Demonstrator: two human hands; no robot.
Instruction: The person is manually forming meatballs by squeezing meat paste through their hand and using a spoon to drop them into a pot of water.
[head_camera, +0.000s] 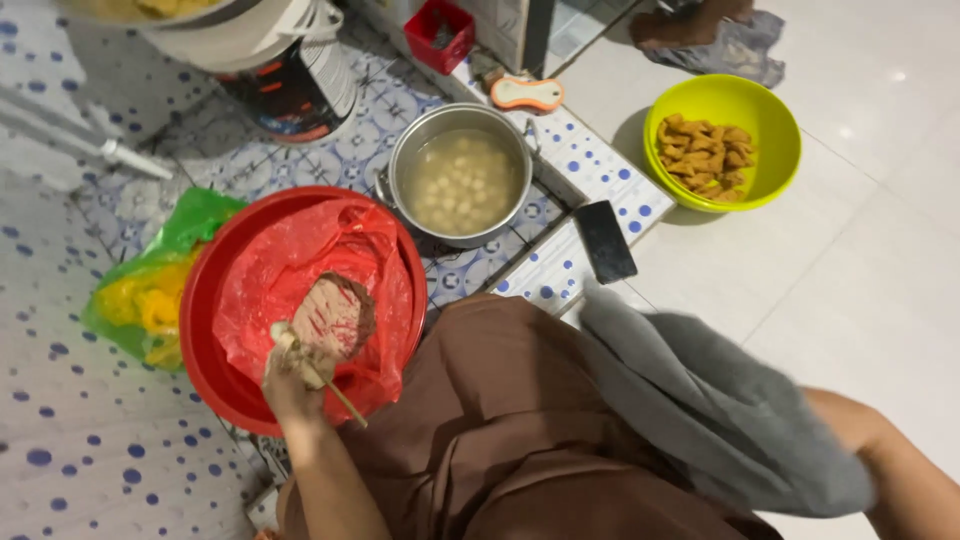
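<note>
The left hand (292, 375) grips a wooden stick (335, 390) over the red basin (205, 300), working a lump of paste (335, 315). The right hand is out of view, so its fingers cannot be told. Shaping seems underway; lifting the lump needs steady wrist control.

Glossy white tiled floor (860, 260) lay right of the blue-dotted tiled ledge (585, 165), patterned blue-and-white tiles (350, 140) left of it, soft light glare overhead.

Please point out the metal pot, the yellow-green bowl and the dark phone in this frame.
metal pot (404, 160): head view, on its left rim.
yellow-green bowl (775, 135): head view, on its bare inner wall, right side.
dark phone (605, 241): head view, on the middle of its face.
</note>
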